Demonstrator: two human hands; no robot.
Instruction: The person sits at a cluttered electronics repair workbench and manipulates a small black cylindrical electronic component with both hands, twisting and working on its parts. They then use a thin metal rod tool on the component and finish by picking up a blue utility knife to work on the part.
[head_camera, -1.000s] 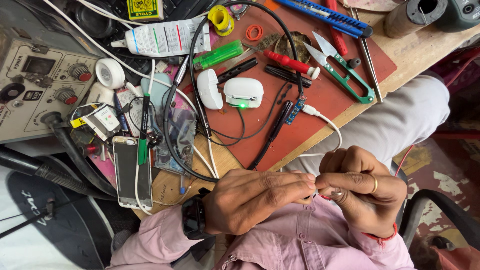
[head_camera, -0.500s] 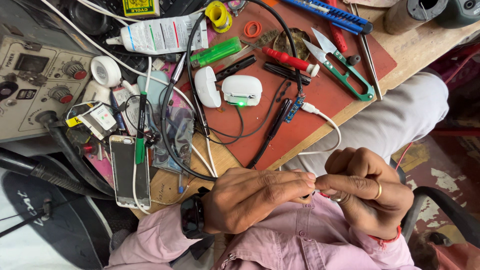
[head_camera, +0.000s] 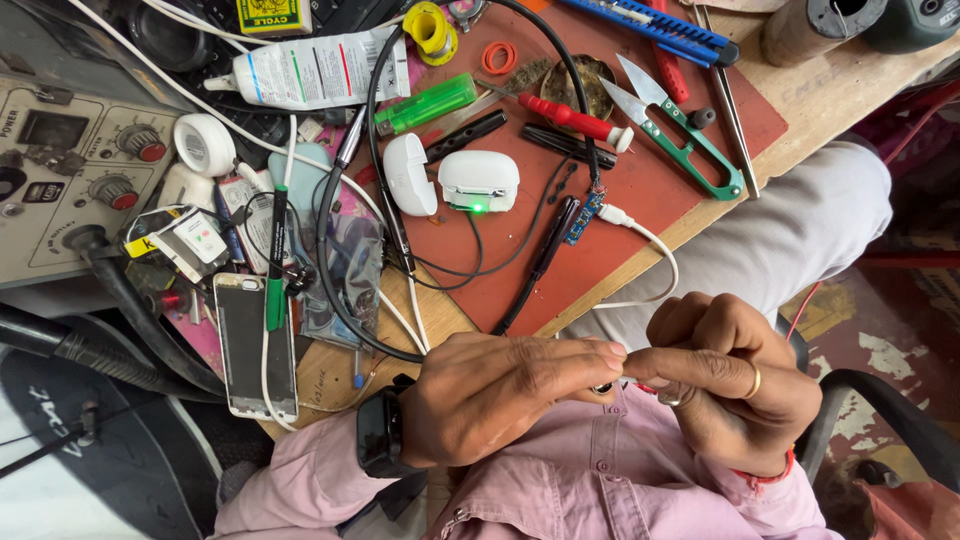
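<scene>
Hands meet over the lap: left hand (head_camera: 500, 395) and right hand (head_camera: 725, 385) pinch something tiny, hidden between fingertips. Likely light, fragile; fingertip grip suits. White cable (head_camera: 650, 262) lies just above.

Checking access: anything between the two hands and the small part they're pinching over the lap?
Nothing visible. The left hand and right hand meet fingertip to fingertip on the small part, too hidden to identify. The cluttered workbench lies beyond them.

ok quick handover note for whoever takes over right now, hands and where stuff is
Left hand and right hand meet fingertip to fingertip over the lap, pinching something too small to identify.
White earbud case sits open on the red mat, green light on, its lid beside it.
Small blue circuit board lies on the mat, white cable plugged in.
Done or left: cannot tell.
</scene>
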